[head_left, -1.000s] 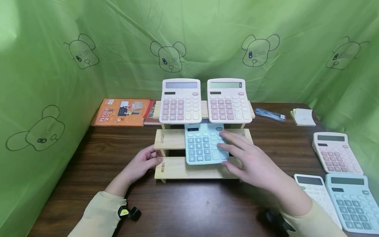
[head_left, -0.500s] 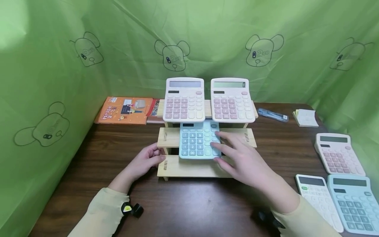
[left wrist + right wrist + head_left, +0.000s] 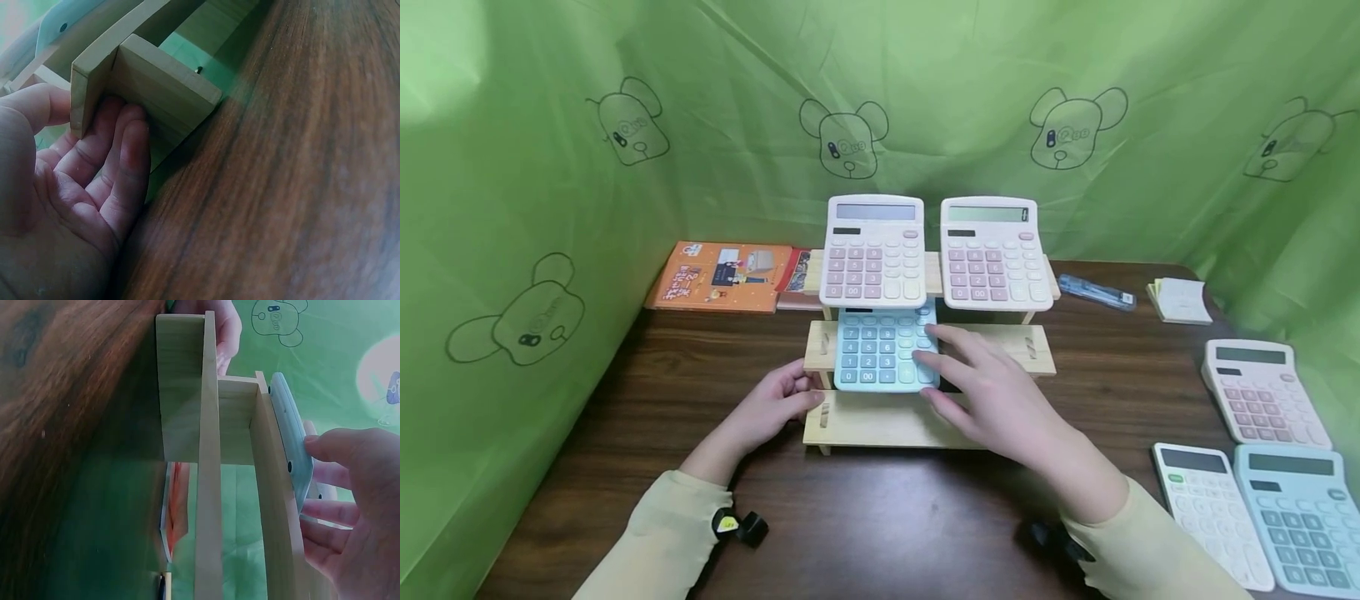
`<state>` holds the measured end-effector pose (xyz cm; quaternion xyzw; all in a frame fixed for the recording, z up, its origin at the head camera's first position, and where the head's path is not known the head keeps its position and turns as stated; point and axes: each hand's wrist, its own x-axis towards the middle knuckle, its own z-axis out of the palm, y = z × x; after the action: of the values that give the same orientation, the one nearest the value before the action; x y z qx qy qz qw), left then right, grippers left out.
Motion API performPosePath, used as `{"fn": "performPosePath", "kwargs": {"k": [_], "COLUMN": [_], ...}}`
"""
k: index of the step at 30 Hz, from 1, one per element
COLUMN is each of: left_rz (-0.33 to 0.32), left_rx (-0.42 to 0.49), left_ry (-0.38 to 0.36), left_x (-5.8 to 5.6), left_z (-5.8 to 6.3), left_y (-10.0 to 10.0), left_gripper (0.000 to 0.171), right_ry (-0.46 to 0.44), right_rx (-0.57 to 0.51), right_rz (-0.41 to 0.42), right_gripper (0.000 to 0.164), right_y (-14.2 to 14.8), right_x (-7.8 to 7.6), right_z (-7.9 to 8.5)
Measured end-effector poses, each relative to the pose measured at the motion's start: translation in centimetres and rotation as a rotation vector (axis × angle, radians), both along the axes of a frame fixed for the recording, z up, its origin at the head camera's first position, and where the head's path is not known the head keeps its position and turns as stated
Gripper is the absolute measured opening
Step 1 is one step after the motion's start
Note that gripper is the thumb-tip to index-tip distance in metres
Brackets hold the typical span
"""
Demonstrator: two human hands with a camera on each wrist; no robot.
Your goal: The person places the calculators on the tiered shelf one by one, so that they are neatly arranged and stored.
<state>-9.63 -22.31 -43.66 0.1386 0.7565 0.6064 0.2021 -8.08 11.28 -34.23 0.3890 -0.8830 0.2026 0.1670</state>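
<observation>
Fingers of the right hand (image 3: 1000, 404) loosely spread, touching the right side of the blue calculator (image 3: 868, 346) mid-frame on the wooden rack (image 3: 880, 423), left hand (image 3: 775, 402) gripping its left end (bracing, probably).

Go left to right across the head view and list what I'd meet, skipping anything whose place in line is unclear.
Left hand, middle blue calculator, right hand, notepad, far-right blue calculator.
</observation>
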Motion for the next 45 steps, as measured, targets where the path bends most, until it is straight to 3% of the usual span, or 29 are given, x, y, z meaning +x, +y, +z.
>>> {"fn": "performPosePath", "kwargs": {"k": [15,24,38,45], "left_rz": [-0.002,0.006,0.002,0.004], "left_rx": [0.030,0.030,0.031,0.041], "left_ry": [0.006,0.006,0.005,0.000], "left_x": [0.0,0.0,0.1,0.1], "left_z": [0.0,0.1,0.1,0.1], "left_y": [0.1,0.0,0.2,0.2], "left_gripper": [0.040,0.039,0.040,0.040], "right_ry": [-0.006,-0.035,0.042,-0.068], "right_rx": [0.000,0.004,-0.043,0.004], "right_rz": [-0.004,0.014,-0.039,-0.210], "right_gripper": [0.043,0.046,0.051,0.066], "right_y": [-1.4,-0.8,7.1,11.4], "right_x": [-0.3,0.0,3.4,5.1], "right_z": [-0.1,-0.2,-1.4,-2.0]}}
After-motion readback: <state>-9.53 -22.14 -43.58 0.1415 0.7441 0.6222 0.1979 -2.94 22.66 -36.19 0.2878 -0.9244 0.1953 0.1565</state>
